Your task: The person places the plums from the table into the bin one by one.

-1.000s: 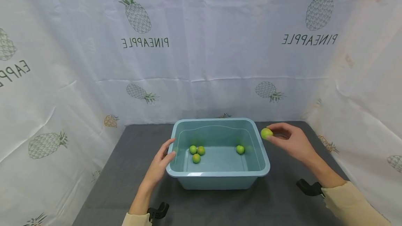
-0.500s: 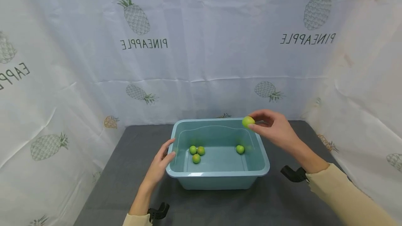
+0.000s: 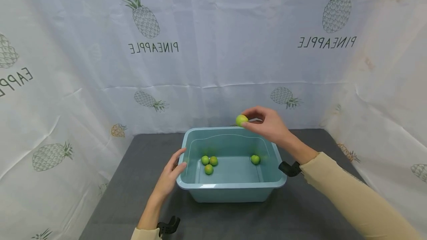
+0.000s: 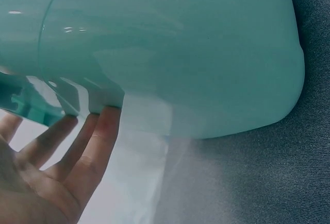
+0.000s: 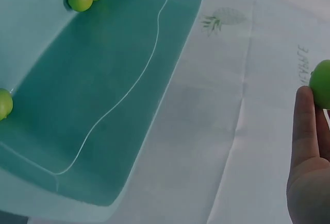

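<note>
A light blue-green plastic basin stands on the dark table. My left hand holds its left rim, thumb over the edge; in the left wrist view the fingers meet the outer wall. My right hand pinches a green lime between thumb and fingers, raised around the basin's back rim in the head view. The right wrist view catches that lime cut off by the frame's edge. Inside the basin, three limes cluster at the left and another lime lies at the right.
Dark grey cloth covers the table around the basin. White curtains with pineapple prints hang behind and at both sides. A black wrist mount sits on my right wrist, and a matching mount on the left.
My right hand has carried the lime leftward and up, from beside the basin's right rim to around its back rim. The left hand and the limes in the basin have stayed put.
</note>
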Available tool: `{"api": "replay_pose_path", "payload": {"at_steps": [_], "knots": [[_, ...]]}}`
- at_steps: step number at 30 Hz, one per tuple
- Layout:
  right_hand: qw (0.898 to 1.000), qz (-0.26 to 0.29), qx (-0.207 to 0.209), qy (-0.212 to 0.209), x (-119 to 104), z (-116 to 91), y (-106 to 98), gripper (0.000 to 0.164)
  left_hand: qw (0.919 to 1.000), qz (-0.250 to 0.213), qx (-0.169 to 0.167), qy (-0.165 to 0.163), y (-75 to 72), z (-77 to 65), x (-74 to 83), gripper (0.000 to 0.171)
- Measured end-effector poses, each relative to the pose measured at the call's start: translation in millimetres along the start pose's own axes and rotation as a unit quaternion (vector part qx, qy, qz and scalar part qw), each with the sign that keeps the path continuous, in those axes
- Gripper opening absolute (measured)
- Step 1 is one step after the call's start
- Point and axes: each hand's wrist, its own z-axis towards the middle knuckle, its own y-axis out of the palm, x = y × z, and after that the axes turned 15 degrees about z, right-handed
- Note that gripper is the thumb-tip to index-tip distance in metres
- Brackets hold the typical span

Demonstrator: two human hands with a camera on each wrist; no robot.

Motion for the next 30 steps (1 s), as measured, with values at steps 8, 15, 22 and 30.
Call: {"api": "replay_pose_path", "payload": {"at_steps": [8,15,22,30], "knots": [[0.999,0.024,-0.038,0.015,9,24,19,0.034,1.0,-0.003,0.001,-0.001,-0.5,0.4,-1.4,0.049],[0.997,0.028,-0.073,-0.012,33,40,40,0.031,1.0,-0.001,0.001,0.0,-0.1,1.3,-1.5,0.049],[0.994,0.005,-0.106,-0.004,60,46,62,0.029,0.9999,0.006,0.007,-0.007,-0.5,3.3,-2.1,0.049],[0.988,-0.054,-0.139,0.04,86,38,81,0.024,0.9999,0.01,0.005,-0.002,-0.1,0.1,-3.1,0.049]]}}
